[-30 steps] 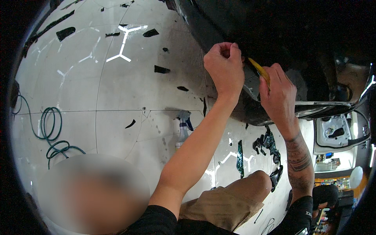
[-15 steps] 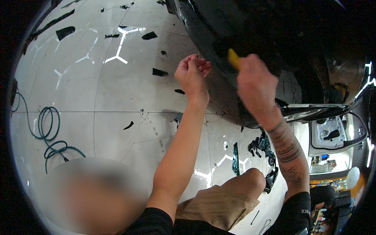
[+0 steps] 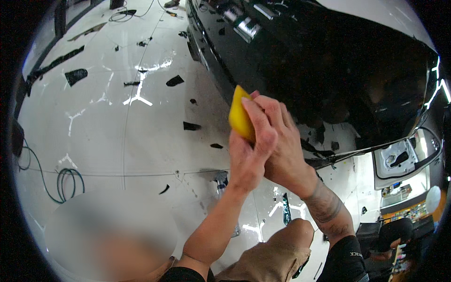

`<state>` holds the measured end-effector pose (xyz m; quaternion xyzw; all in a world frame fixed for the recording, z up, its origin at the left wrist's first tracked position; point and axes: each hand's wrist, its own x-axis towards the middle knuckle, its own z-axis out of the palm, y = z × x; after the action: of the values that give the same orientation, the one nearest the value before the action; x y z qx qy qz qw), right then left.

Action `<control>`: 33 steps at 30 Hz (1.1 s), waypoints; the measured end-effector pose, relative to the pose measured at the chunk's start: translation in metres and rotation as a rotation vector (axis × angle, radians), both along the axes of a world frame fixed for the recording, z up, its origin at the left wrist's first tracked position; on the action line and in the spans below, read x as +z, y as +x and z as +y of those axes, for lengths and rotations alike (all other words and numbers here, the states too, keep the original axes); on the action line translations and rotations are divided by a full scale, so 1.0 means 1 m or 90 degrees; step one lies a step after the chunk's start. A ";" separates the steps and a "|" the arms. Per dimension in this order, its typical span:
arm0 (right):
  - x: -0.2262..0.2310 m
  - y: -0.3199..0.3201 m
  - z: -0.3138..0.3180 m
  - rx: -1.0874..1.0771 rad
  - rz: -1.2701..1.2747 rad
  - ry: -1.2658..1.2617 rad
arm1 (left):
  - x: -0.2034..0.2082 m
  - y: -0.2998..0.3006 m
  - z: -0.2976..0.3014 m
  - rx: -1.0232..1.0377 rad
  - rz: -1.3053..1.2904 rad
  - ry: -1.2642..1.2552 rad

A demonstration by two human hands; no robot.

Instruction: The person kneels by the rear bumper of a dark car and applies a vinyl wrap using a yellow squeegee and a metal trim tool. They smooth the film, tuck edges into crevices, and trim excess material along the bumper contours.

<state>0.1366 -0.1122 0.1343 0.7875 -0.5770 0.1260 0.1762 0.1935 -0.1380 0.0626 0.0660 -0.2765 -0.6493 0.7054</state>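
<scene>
A yellow squeegee [image 3: 240, 117] is held in front of the side of a glossy black car [image 3: 347, 70]. My left hand [image 3: 248, 160] closes on its lower part, the thumb low and a finger lying along its side. Against it presses my right hand [image 3: 284, 141], its fingers curled over behind the squeegee's top; some fingertips are hidden. Both hands are together at the edge of the black body panel.
Scraps of black film [image 3: 174, 81] lie scattered on the pale tiled floor [image 3: 150, 127]. A spray bottle [image 3: 221, 183] stands behind my left forearm. A coiled green hose [image 3: 70, 183] lies at the left. A detached door panel [image 3: 399, 157] is at the right.
My right hand has brought the yellow squeegee left and down to my left hand, which has also moved lower. The two hands now meet on it. More of the car shows.
</scene>
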 end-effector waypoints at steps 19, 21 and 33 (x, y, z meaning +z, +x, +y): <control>0.235 -0.072 0.099 -0.291 0.171 -0.313 | 0.095 0.026 -0.081 0.420 -0.532 -0.434; 0.245 -0.083 0.099 -0.304 0.187 -0.342 | 0.096 0.029 -0.144 0.539 -0.617 -0.446; 0.242 -0.085 0.067 -0.440 0.102 -0.319 | 0.120 0.038 -0.129 0.480 -0.728 -0.529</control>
<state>0.0516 -0.0457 0.3768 0.4881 -0.7430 0.1343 0.4377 0.2311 -0.2667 0.1821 0.2095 -0.7732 -0.0770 0.5935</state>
